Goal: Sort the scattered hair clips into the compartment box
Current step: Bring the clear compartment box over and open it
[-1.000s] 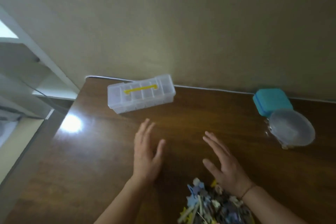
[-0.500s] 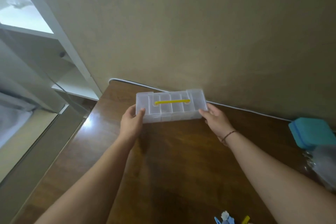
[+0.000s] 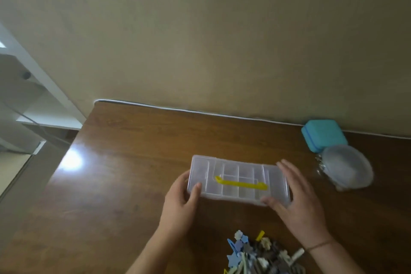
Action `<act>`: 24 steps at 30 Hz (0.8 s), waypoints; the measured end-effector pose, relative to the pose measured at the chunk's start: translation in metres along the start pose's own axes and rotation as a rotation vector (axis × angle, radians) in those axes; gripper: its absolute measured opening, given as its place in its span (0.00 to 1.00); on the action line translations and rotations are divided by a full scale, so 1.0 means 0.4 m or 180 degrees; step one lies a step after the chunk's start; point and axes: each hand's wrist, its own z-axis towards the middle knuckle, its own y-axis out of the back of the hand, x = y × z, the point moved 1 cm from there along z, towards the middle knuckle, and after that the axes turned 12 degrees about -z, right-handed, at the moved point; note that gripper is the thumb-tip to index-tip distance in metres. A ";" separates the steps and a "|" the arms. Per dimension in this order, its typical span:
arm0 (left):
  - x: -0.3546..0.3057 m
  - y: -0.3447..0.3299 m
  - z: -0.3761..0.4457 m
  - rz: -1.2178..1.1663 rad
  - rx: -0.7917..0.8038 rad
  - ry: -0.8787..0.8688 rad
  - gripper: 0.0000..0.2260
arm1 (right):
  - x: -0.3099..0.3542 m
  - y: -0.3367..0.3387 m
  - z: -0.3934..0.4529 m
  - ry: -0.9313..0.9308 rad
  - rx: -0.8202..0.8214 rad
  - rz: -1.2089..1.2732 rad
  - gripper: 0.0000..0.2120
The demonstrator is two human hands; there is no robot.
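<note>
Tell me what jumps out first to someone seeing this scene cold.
The clear compartment box with its yellow handle sits mid-table, its lid closed, gripped at its ends by the left hand and right hand. Near the bottom edge, just in front of the hands, lies a jumbled pile of hair clips. At the far right by the wall, a turquoise case touches a round clear container.

The rectangular clear plastic compartment box point(image 3: 238, 181) is smooth and translucent, with an opaque yellow plastic handle point(image 3: 241, 183). The dark brown wooden table point(image 3: 124, 180) has a glossy, grained finish (glare near its left edge). The square turquoise case point(image 3: 323, 135) appears matt. The round frosted plastic container point(image 3: 347, 167) appears semi-gloss.
</note>
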 end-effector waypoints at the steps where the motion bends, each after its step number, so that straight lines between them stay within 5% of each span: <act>1: 0.003 -0.010 -0.010 0.0094 0.0007 -0.0032 0.16 | -0.001 0.011 0.011 0.0236 -0.0069 -0.0041 0.39; 7: 0.000 -0.020 -0.023 0.0265 -0.0029 -0.0062 0.15 | 0.010 -0.016 0.136 0.0215 0.0281 0.0009 0.21; 12: -0.019 -0.038 -0.056 0.0232 -0.1134 0.0153 0.17 | 0.015 -0.035 0.173 -0.0141 0.0384 0.0058 0.13; 15: -0.037 -0.094 -0.086 0.0043 -0.0665 0.0291 0.05 | 0.012 -0.023 0.162 -0.0599 0.0148 0.0055 0.13; 19: -0.062 -0.163 -0.090 0.0068 -0.0098 0.0223 0.09 | -0.005 -0.013 0.087 -0.1333 0.0165 0.0102 0.20; 24: -0.073 -0.219 -0.079 0.0242 0.0264 0.0419 0.13 | 0.015 -0.038 -0.023 -0.0890 0.0452 0.0330 0.20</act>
